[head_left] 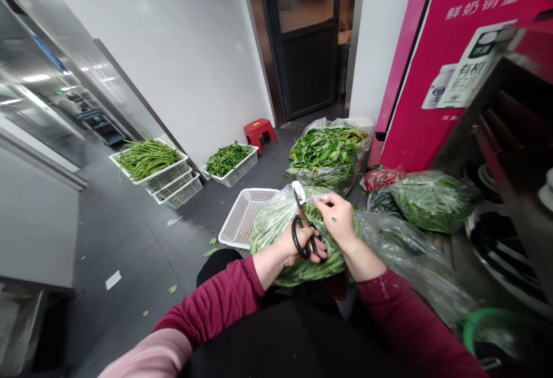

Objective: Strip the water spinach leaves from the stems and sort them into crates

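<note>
A clear plastic bag of green vegetables (270, 231) rests in front of my body, its gathered top (298, 192) tied with something white. Black-handled scissors (301, 237) lie across the bag, blades pointing up at the white tie. My left hand (298, 244) has its fingers in and around the scissor handles. With its fingers pinched on the plastic near the tie, my right hand (337, 215) is just right of the blades. Whether the blades touch the plastic is hard to tell.
A white basket (242, 216) stands left of the bag. Farther back are stacked baskets with long green stems (149, 159), a basket of leaves (228, 159), a red stool (259, 130) and a large bag of leafy greens (326, 150). More bagged greens (434, 199) lie at the right.
</note>
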`<action>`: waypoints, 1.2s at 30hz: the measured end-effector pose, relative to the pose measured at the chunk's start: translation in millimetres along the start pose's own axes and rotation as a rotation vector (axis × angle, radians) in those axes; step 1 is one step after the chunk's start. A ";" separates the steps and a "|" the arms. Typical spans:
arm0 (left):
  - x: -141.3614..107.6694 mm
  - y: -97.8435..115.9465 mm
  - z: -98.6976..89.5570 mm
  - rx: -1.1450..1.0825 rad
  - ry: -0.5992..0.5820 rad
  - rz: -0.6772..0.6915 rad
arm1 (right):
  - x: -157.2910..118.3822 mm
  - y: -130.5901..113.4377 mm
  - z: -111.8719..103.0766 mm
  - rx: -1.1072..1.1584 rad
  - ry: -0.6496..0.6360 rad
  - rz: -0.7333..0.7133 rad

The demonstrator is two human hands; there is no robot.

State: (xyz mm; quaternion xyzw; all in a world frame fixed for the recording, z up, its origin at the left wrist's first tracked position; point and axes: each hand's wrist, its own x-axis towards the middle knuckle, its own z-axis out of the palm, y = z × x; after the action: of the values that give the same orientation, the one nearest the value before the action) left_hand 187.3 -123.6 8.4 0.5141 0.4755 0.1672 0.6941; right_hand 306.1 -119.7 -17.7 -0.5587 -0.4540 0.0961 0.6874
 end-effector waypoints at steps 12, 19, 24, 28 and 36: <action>-3.0 3.8 -7.8 0.105 -0.021 0.123 | -0.6 -4.5 -7.2 0.005 0.021 -0.062; -16.5 -7.0 -25.6 0.111 -0.187 0.059 | 15.9 18.0 -3.9 0.244 0.177 0.158; -24.1 -27.2 -15.0 0.182 -0.109 0.148 | 19.3 22.9 4.7 0.371 0.208 0.214; -26.8 -48.0 -5.0 0.229 -0.017 0.132 | 20.3 17.4 5.8 0.526 0.241 0.301; -16.1 -43.8 -3.6 0.297 0.057 0.154 | 16.3 8.7 3.9 0.613 0.230 0.367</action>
State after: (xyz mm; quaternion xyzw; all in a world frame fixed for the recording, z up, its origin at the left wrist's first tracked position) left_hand 165.1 -151.4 -22.0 0.6411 0.4736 0.1622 0.5817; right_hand 315.8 -103.5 -16.8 -0.4063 -0.2164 0.2859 0.8404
